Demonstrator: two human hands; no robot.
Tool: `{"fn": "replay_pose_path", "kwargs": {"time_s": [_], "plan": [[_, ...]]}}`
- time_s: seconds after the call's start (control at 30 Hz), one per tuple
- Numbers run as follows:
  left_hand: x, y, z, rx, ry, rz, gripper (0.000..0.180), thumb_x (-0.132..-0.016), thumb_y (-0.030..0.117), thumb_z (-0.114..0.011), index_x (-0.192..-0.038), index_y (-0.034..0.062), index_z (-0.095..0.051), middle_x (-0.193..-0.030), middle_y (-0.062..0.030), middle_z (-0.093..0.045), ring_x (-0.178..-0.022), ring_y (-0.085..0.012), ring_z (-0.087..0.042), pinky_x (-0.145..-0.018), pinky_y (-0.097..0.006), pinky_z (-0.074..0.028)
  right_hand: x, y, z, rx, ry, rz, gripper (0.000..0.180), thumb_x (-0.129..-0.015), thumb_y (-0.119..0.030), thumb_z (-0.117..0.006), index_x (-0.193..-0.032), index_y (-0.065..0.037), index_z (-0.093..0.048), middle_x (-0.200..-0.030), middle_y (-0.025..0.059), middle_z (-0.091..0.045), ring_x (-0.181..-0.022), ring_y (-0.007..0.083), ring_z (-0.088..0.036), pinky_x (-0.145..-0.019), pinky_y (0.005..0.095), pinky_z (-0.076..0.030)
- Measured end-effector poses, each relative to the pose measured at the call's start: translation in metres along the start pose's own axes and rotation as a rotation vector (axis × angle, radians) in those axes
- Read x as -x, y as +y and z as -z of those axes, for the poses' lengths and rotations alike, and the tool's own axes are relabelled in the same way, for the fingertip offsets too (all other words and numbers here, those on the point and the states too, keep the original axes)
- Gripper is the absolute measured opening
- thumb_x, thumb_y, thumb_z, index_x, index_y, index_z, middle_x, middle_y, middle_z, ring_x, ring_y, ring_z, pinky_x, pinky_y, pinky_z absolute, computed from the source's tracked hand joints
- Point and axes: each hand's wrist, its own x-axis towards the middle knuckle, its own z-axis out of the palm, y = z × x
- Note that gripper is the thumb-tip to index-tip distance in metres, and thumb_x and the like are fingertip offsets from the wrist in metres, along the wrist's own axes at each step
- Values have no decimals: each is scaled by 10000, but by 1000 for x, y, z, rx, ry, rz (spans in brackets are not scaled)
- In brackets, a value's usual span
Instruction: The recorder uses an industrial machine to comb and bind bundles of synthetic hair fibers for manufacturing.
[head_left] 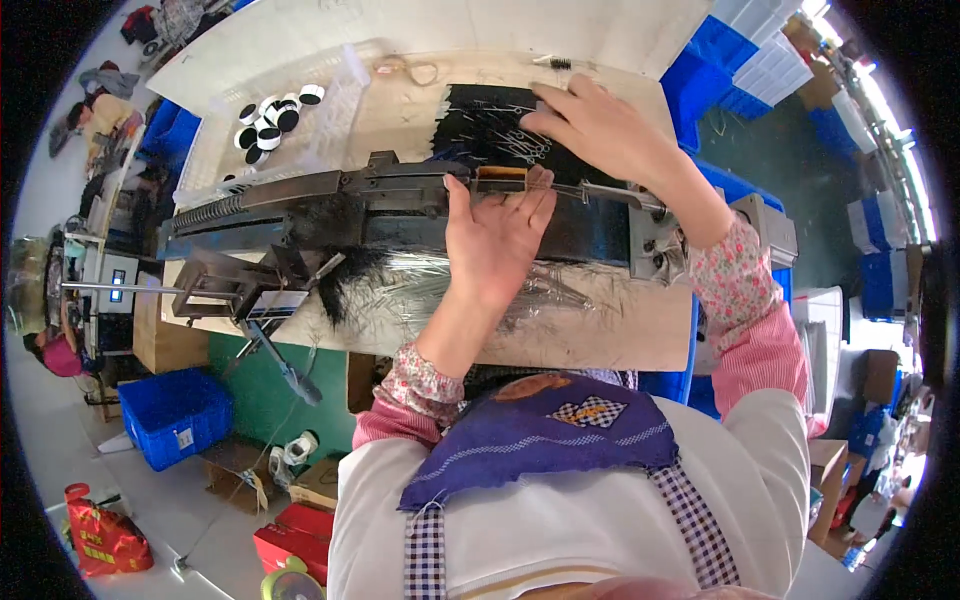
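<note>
My left hand [497, 240] is palm up at the front of a long dark metal machine [330, 205], with thumb and fingers stretched apart. Its fingertips lie near a small yellowish block [502, 174] on the machine. Thin metal strands run close by those fingertips; whether they touch the hand I cannot tell. Over a black mat [465, 105] beyond the machine, my right hand [600, 130] reaches in from the right, thumb and forefinger apart, nothing visible between them. Several thin metal pins with looped ends [530, 148] are scattered on the mat beneath it.
Loose thin wires [440, 290] litter the table's near side. At the back left, a clear plastic basket [350, 75] stands by several white-and-black round pieces [268, 125]. A lever with a grey handle [297, 382] juts over the near left edge. Blue crates [175, 415] stand below.
</note>
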Motion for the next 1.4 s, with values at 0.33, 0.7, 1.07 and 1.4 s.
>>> {"fn": "replay_pose_path", "kwargs": {"time_s": [0.33,0.7,1.07,1.4], "plan": [[20,-3,2,-49,20,-118,691,-963,562,-298,-1263,-48,-421,-1330,-157,-462,-1278,-268,-411,-1135,-397,-257,10,-39,-1,-595,144,-123,163,-744,-67,-671,-903,-51,-705,-772,109,-589,-766,289,-602,-688,364,-485],[16,-1,-8,-107,54,-140,634,-968,523,-345,-1243,-43,-418,-1290,-178,-479,-1258,-284,-427,-1131,-395,-283,7,-33,-9,-540,61,-21,117,-759,-137,-659,-852,-87,-709,-771,97,-603,-769,297,-613,-692,388,-491],[20,5,-6,-53,-39,-79,663,-968,509,-349,-1239,-95,-394,-1296,-236,-438,-1280,-330,-379,-1126,-427,-266,17,-56,-6,-434,287,111,140,-796,-127,-623,-918,-61,-615,-815,117,-620,-786,300,-622,-673,392,-504],[23,15,-14,-157,122,-165,679,-973,478,-358,-1255,-135,-285,-1308,-280,-389,-1261,-376,-371,-1080,-447,-309,15,-83,3,-32,-56,-15,193,-753,-109,-605,-901,12,-578,-741,205,-657,-712,365,-671,-591,438,-546]]}}
